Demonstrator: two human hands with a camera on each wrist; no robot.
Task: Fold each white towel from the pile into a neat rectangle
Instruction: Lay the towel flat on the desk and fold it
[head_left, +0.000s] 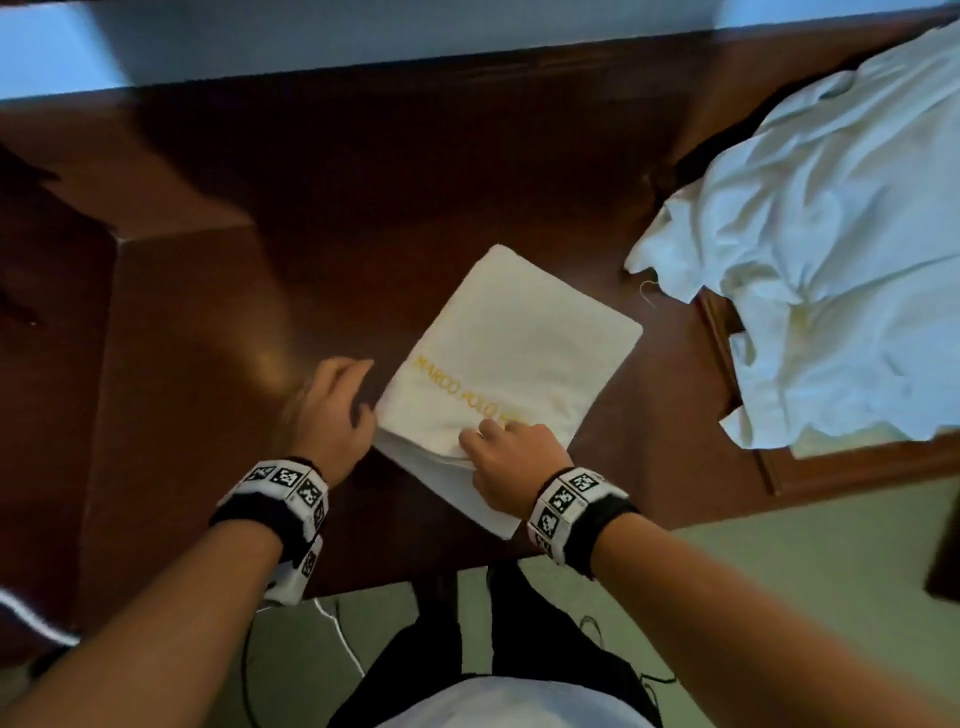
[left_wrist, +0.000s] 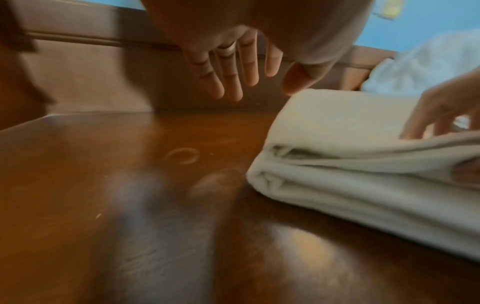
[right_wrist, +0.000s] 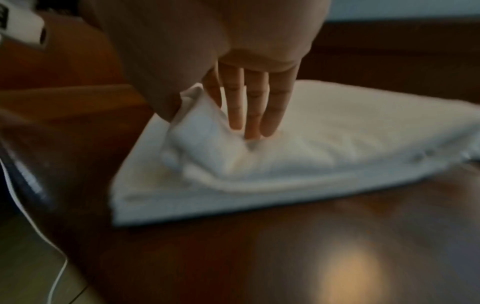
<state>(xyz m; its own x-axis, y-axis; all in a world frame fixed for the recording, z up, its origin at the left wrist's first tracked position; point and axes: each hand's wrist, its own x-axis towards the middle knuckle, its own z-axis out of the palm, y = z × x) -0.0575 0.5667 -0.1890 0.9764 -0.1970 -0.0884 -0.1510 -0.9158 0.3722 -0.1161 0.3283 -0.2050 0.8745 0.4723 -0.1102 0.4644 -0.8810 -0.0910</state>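
Note:
A folded white towel (head_left: 511, 364) with yellow embroidered lettering lies on the dark wooden table (head_left: 311, 218), set at an angle near the front edge. My right hand (head_left: 485, 434) is at its near edge. In the right wrist view the right hand (right_wrist: 207, 117) pinches a raised fold of the towel (right_wrist: 337, 148) between thumb and forefinger, and the other fingers (right_wrist: 255, 107) press straight down on it. My left hand (head_left: 358, 397) is at the towel's left corner. In the left wrist view the left hand (left_wrist: 259, 90) has straight fingers and holds nothing, close beside the towel (left_wrist: 350, 174).
A crumpled pile of white towels (head_left: 831, 249) covers the right side of the table, over a raised wooden frame (head_left: 753, 431). A blue wall runs behind the table. The floor below the front edge is pale green, with a white cable (head_left: 337, 629) on it.

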